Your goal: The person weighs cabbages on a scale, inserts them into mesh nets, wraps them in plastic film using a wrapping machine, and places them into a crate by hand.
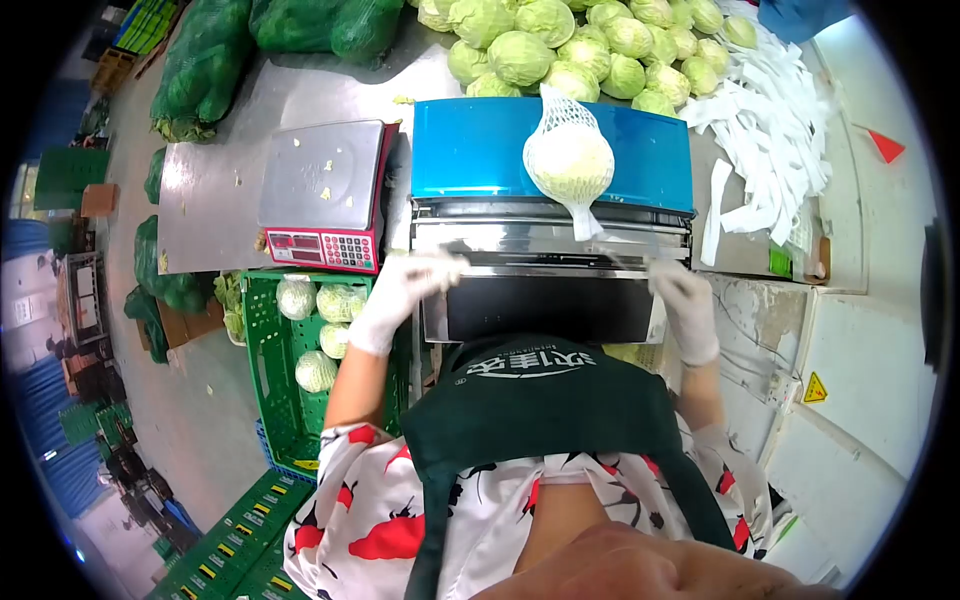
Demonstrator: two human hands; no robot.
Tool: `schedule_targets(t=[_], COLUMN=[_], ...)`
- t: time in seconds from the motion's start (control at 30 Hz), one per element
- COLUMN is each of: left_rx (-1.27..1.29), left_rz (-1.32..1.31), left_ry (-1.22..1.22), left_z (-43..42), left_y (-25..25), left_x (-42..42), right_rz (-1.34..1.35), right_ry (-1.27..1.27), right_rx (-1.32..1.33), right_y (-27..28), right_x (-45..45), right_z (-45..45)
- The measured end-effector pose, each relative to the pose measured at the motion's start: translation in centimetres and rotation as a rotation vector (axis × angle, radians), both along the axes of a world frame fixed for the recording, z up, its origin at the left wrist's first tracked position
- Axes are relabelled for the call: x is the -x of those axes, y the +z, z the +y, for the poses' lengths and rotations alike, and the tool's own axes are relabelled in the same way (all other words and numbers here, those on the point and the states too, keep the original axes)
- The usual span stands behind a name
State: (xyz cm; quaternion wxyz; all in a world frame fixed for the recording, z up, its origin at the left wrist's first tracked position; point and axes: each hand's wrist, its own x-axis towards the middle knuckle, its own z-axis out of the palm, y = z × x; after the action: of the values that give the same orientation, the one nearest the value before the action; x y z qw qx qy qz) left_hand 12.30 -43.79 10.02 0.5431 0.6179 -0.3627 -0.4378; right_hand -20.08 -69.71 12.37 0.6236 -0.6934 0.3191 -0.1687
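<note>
My left hand [412, 290], in a white glove, is closed in a pinch at the left front of a wrapping machine with a blue cover [465, 150]. My right hand [688, 305], also gloved, pinches at the machine's right side, its fingertips slightly blurred. A thin, clear plastic film [632, 250], hard to make out, seems to stretch between both hands above the metal bar. Below it lies the machine's black plate [550, 308]. On the blue cover rests a cabbage in a white foam net [568, 160], the net's tail hanging toward me.
A red scale [320, 180] stands left of the machine. Loose cabbages [590, 50] are heaped behind it, near white foam nets [770, 130]. At my left, a green crate [265, 350] holds several wrapped cabbages. Green mesh sacks [205, 70] lie at the far left.
</note>
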Motion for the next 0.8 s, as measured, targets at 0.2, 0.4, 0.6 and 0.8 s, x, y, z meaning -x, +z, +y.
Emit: schedule_targets(t=[0.2, 0.4, 0.6, 0.8], left_rx=[0.391, 0.091, 0.062, -0.125], left_rz=[0.333, -1.075, -0.207, 0.283], left_ry=[0.114, -0.296, -0.237, -0.293], left_z=[-6.3, -19.3, -21.2, -11.9], left_y=[8.3, -2.2, -4.0, -1.5], left_x=[-0.4, -4.0, -3.3, 3.0], right_rz=[-0.442, 0.165, -0.009, 0.169], right_ry=[0.330, 0.564, 0.354, 0.388], right_rx=[0.078, 0.820, 0.157, -0.466], right_y=[6.3, -4.8, -5.7, -1.3], right_x=[-1.6, -15.6, -16.3, -8.3], right_z=[-7.2, -12.1, -10.9, -2.3])
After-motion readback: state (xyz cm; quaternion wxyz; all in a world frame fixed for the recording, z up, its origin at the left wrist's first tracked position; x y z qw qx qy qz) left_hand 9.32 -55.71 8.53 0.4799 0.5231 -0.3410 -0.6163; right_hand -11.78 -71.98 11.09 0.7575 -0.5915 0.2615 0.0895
